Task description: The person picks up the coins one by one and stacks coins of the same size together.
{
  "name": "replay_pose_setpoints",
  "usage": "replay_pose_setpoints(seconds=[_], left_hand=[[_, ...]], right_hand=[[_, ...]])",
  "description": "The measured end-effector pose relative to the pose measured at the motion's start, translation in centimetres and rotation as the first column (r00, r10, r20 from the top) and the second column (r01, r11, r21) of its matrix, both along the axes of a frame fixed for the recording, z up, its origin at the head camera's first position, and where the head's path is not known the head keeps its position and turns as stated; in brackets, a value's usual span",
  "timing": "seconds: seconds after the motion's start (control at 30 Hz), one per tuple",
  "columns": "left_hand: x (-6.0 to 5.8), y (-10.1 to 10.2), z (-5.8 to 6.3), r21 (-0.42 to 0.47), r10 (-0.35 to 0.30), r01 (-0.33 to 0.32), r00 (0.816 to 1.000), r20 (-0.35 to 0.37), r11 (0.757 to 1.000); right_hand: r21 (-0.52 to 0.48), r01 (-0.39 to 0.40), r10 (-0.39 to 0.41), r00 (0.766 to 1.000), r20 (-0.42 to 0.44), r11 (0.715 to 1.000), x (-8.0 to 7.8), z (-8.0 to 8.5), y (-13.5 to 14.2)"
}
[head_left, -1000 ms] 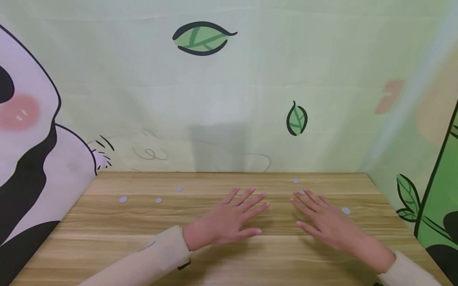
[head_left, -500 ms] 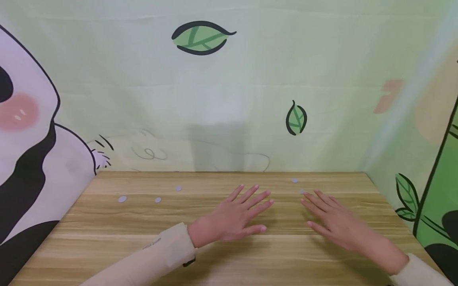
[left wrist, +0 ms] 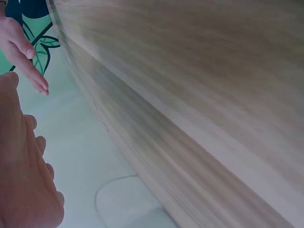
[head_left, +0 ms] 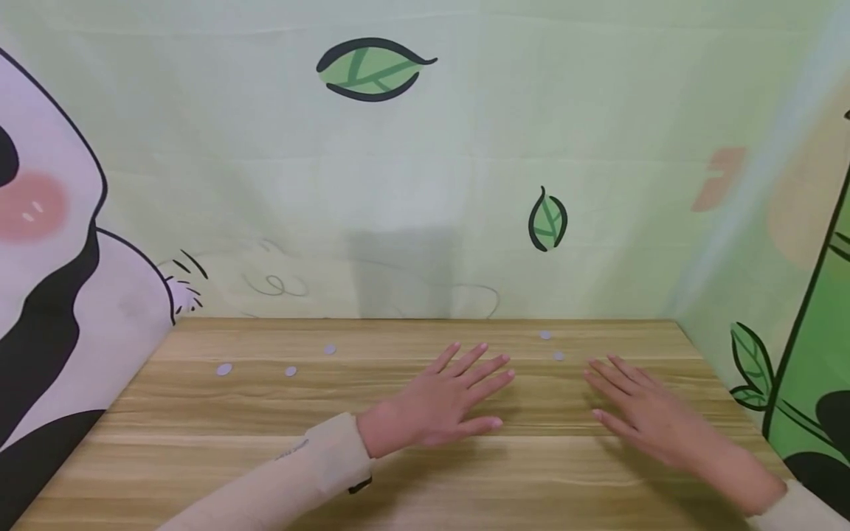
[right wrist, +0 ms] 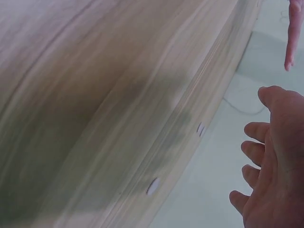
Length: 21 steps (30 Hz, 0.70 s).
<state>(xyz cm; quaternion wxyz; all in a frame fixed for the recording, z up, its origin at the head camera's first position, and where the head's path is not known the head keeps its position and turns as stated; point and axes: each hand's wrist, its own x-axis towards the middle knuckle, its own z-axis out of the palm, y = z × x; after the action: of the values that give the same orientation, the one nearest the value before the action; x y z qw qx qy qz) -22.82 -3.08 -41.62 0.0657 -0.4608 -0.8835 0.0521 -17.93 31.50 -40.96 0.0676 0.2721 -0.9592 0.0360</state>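
My left hand (head_left: 445, 402), palm down with its fingers spread, hovers over the middle of the wooden table and holds nothing. Farther right, my right hand (head_left: 664, 420) also hovers palm down, its fingers straight and close together. In the right wrist view a gap shows between the right hand's fingers (right wrist: 254, 152) and the tabletop. Two small pale discs, one at the back (head_left: 545, 335) and one a little nearer (head_left: 558, 356), lie left of the right fingertips. The left wrist view shows the left hand (left wrist: 23, 171) beside the wood, with the right hand (left wrist: 21, 52) beyond.
Several more pale discs lie at the table's back left, among them a larger one (head_left: 224, 369) and a smaller one (head_left: 291, 372). A pale green cloth backdrop (head_left: 425, 147) with printed leaves and a panda rises behind the wooden table (head_left: 232, 442).
My right hand has moved right, uncovering the nearer disc; another disc at the right is now hidden behind it. My left hand has shifted slightly right. The discs have stayed in place.
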Motion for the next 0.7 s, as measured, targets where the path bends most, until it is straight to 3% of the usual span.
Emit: replay_pose_setpoints(seconds=[0.43, 0.7], left_hand=[[-0.7, 2.1, 0.6, 0.025, 0.003, -0.003, 1.000, 0.002, 1.000], [-0.9, 3.3, 1.0, 0.038, 0.006, -0.008, 0.999, 0.048, 0.999]], right_hand=[[0.025, 0.026, -0.027, 1.000, 0.013, 0.999, -0.8, -0.4, 2.7], [-0.011, 0.045, -0.044, 0.997, 0.059, 0.999, -1.2, 0.1, 3.5]])
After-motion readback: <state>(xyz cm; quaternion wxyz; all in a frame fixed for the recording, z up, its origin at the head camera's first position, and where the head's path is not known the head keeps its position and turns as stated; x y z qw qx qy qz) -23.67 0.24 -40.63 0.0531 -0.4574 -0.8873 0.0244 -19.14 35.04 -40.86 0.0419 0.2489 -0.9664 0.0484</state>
